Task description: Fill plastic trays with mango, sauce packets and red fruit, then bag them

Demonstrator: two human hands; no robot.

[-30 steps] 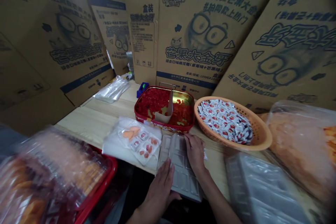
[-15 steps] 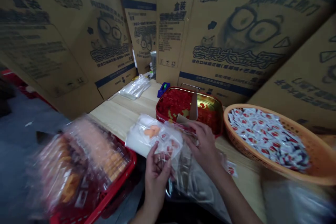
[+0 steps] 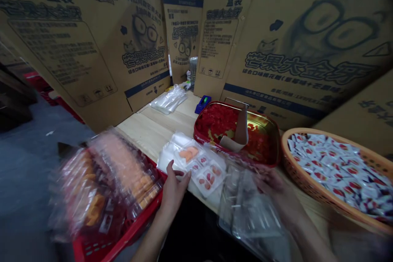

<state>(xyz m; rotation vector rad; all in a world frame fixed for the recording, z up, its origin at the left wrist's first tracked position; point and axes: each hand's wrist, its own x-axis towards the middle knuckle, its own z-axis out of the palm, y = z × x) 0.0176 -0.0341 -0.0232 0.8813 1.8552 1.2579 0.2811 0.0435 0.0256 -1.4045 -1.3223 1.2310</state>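
Observation:
My left hand (image 3: 175, 186) has its thumb and fingers spread at the near left edge of a clear plastic tray (image 3: 208, 190). Orange pieces (image 3: 188, 154) and small red-and-white packets lie in the tray's compartments, and a clear bag lies under it. My right hand (image 3: 270, 184), smeared by motion, is over the right side of stacked clear empty trays (image 3: 248, 208); its fingers and anything in them are hard to make out. Behind the trays stands a red tin (image 3: 201, 133) with red pieces and a bent cardboard strip (image 3: 241, 131).
At the left, a red basket (image 3: 123, 239) holds packed trays of orange pieces. An orange basket (image 3: 291, 172) of small packets stands right. Clear bags (image 3: 168, 99) and a blue tape dispenser (image 3: 202, 104) lie at the back, before cardboard boxes (image 3: 221, 49).
My right hand has left the tin's near edge and moved right and down to the stacked trays. The left hand has spread its fingers beside the filled tray. The view has shifted left.

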